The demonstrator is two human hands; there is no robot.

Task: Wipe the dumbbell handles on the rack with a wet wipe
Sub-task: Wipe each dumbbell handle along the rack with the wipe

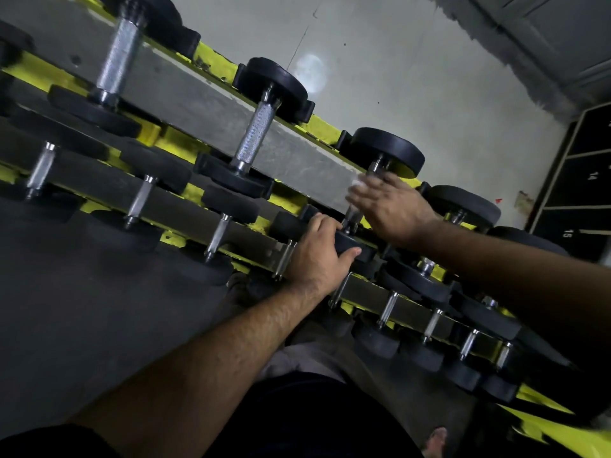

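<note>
While left hand (317, 249) grips dumbbell head (350, 247) | right hand (393, 206) curls wet wipe (358, 184) around handle (352, 214)

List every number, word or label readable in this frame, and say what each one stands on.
"14": white digits on a dark locker door at the right edge, seen turned sideways.
"15": white digits on the locker door below it, also sideways.
Dumbbell end plates: no marking can be read.
Yellow rack: no text visible.
</note>
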